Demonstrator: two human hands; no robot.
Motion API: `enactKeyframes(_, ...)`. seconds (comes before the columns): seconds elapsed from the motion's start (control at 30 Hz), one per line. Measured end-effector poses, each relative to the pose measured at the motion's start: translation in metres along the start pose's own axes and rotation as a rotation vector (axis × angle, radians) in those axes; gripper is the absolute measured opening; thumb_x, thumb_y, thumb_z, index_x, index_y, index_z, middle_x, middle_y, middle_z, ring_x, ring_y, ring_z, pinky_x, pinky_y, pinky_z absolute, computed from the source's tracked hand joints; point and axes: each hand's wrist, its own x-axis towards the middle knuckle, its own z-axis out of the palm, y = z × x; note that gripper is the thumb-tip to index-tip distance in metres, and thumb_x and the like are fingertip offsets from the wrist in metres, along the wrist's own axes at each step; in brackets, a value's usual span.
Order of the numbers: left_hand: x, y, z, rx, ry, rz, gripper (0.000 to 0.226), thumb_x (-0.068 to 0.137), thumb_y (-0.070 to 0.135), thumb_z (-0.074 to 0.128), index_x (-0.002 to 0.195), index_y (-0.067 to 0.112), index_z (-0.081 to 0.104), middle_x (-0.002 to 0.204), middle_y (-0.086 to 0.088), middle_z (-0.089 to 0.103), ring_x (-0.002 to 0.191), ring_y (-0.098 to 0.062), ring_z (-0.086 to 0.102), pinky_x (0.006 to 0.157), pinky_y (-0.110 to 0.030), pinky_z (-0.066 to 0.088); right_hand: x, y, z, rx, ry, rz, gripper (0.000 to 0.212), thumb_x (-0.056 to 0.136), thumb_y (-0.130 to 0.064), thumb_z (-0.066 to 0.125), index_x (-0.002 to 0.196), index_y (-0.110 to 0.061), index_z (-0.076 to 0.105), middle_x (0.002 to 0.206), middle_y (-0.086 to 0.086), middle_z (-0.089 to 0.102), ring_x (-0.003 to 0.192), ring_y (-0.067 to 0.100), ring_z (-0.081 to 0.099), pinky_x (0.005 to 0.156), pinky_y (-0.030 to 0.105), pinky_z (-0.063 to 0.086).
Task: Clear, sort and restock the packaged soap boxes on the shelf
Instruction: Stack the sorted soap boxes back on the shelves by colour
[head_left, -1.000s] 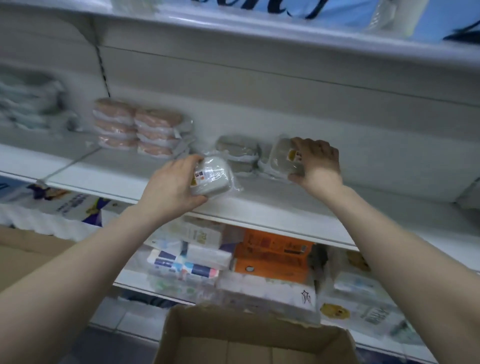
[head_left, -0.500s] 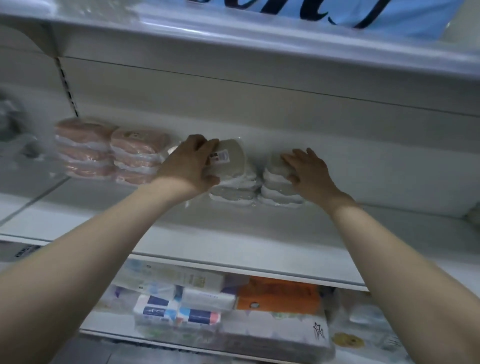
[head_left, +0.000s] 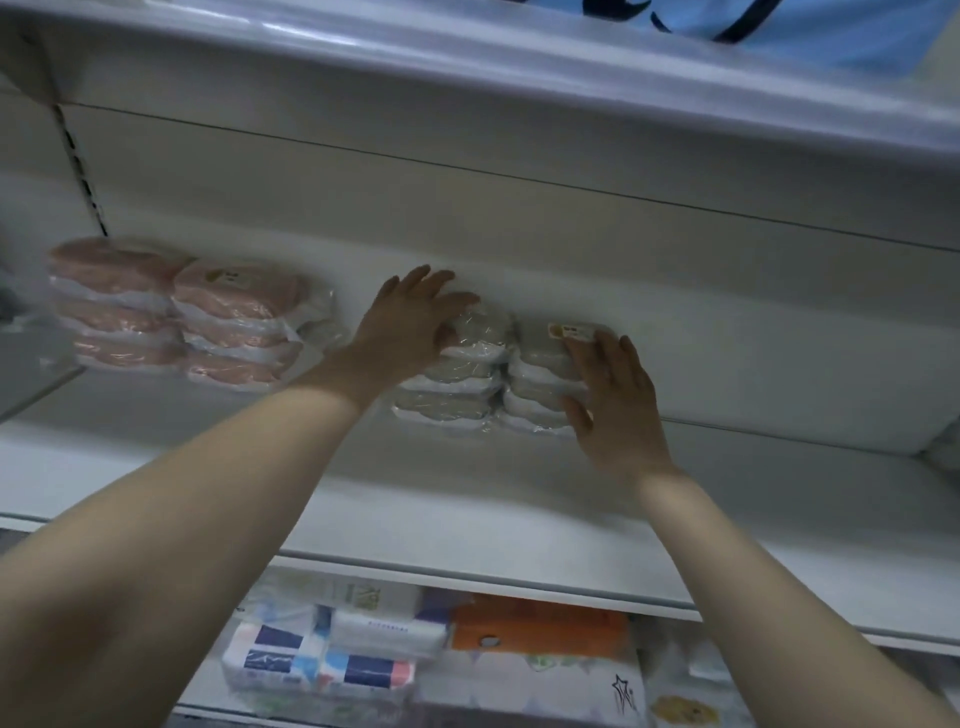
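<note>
Shelf: a white metal shelf (head_left: 467, 493) with a pale back panel (head_left: 519, 234) carries the goods; the grey edge of an upper shelf (head_left: 467, 57) runs overhead.
Soap, left: the left stack of grey soap packs in clear plastic wrap (head_left: 457, 384) sits at the back of the shelf, against or just before the back panel. It looks three packs high.
Soap, right: the right stack of grey soap packs in clear plastic wrap (head_left: 540, 364) touches the left stack's side and stands at about the same height. A small yellow label (head_left: 571, 331) faces up on its top pack.
Axis: every grey pack lies flat with its broad face up. The long axis runs left to right along the shelf, roughly parallel to the back panel.
Left hand: the left hand (head_left: 410, 322) rests on the top pack of the left stack. Its fingers are spread and nearly straight and the thumb lies at the pack's front edge; it grips nothing.
Right hand: the right hand (head_left: 613, 400) lies flat against the front right side of the right stack. Its fingers are straight and reach up to the label, and its thumb is down by the lowest pack.
Neighbours: two stacks of pink soap packs in clear wrap (head_left: 208, 322) stand well to the left on the same shelf, also lying flat.
Below: a lower shelf holds an orange packet (head_left: 540, 626) and blue-and-white wrapped packs (head_left: 311, 660).
</note>
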Motion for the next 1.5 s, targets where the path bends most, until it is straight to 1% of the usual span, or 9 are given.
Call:
enactKeyframes(0.13,-0.046,0.021,0.009,-0.082,0.41,-0.136,0.064,0.087,0.036,0.063,0.146,0.026,0.039,0.153,-0.012,0.031,0.143,-0.038,0.023,0.112,-0.054,0.029,-0.005,-0.002,-0.002,-0.084,0.069,0.036,0.082,0.086,-0.041,0.071,0.152,-0.032,0.025,0.16,0.013,0.023,0.148,0.041,0.017,0.107,0.058,0.034)
enactKeyframes(0.23,-0.072,0.029,0.031,-0.21,0.31,-0.318,0.09,0.078,0.043,0.073,0.152,0.036,0.021,0.159,-0.012,0.01,0.145,-0.04,0.017,0.107,-0.056,0.035,-0.007,-0.007,0.005,-0.064,0.035,0.055,0.095,0.078,-0.052,0.075,0.154,-0.038,0.019,0.164,0.01,0.009,0.149,0.04,0.007,0.104,0.061,0.034)
enactKeyframes(0.33,-0.074,0.028,0.05,-0.422,0.246,-0.353,0.101,0.075,0.029,0.081,0.151,0.039,0.017,0.16,-0.012,0.003,0.136,-0.04,0.036,0.095,-0.047,0.047,-0.001,-0.009,0.017,0.015,0.015,0.08,0.091,0.081,-0.049,0.074,0.154,-0.037,0.021,0.164,0.013,0.004,0.148,0.043,0.004,0.106,0.06,0.033)
enactKeyframes(0.57,-0.058,0.025,0.057,-0.455,0.209,-0.302,0.101,0.079,-0.003,0.067,0.151,0.041,0.01,0.161,-0.011,0.0,0.11,-0.045,0.058,0.078,-0.039,0.048,0.035,-0.014,0.044,-0.061,0.075,0.093,0.062,0.09,-0.025,0.068,0.147,-0.018,0.044,0.151,0.032,0.026,0.134,0.062,0.018,0.111,0.067,0.024)
enactKeyframes(0.8,-0.075,0.012,0.054,-0.332,0.293,-0.248,0.116,0.069,0.012,0.082,0.152,0.041,0.006,0.162,-0.009,-0.01,0.145,-0.037,0.022,0.104,-0.045,0.04,0.005,-0.009,0.025,0.211,0.171,0.245,0.093,0.083,-0.053,0.069,0.156,-0.031,0.017,0.164,0.009,0.002,0.15,0.035,0.003,0.115,0.057,0.026)
enactKeyframes(0.97,-0.073,0.019,0.054,-0.436,0.186,-0.289,0.126,0.064,0.014,0.085,0.149,0.047,-0.002,0.162,0.003,-0.009,0.112,-0.036,0.059,0.082,-0.038,0.05,-0.005,-0.005,0.024,0.502,0.016,0.487,0.119,0.069,-0.051,0.084,0.151,-0.049,-0.001,0.156,-0.001,0.019,0.133,0.024,0.044,0.1,0.034,0.042)
enactKeyframes(1.2,-0.064,0.021,0.059,-0.387,0.181,-0.264,0.126,0.061,0.002,0.082,0.151,0.044,0.005,0.163,0.002,0.0,0.124,-0.037,0.052,0.081,-0.04,0.051,-0.001,-0.014,0.03,0.553,0.031,0.508,0.121,0.072,-0.035,0.086,0.153,-0.044,-0.004,0.138,0.002,0.037,0.119,0.022,0.053,0.098,0.037,0.047)
enactKeyframes(1.37,-0.065,0.027,0.051,0.032,0.155,-0.351,0.13,0.058,0.038,0.089,0.151,0.044,-0.001,0.163,-0.002,-0.007,0.145,-0.047,0.001,0.106,-0.07,0.018,-0.001,-0.011,0.022,0.307,0.014,0.497,0.12,0.072,-0.05,0.082,0.154,-0.04,-0.005,0.157,0.011,0.015,0.138,0.037,0.032,0.107,0.048,0.039)
enactKeyframes(1.5,-0.067,0.03,0.046,0.282,0.251,-0.114,0.131,0.052,0.042,0.09,0.154,0.033,0.007,0.162,-0.013,0.001,0.146,-0.044,-0.002,0.115,-0.062,0.0,-0.009,-0.021,0.016,-0.185,0.106,0.297,0.114,0.073,-0.061,0.074,0.157,-0.028,0.004,0.163,0.014,0.008,0.149,0.042,0.008,0.11,0.065,0.024)
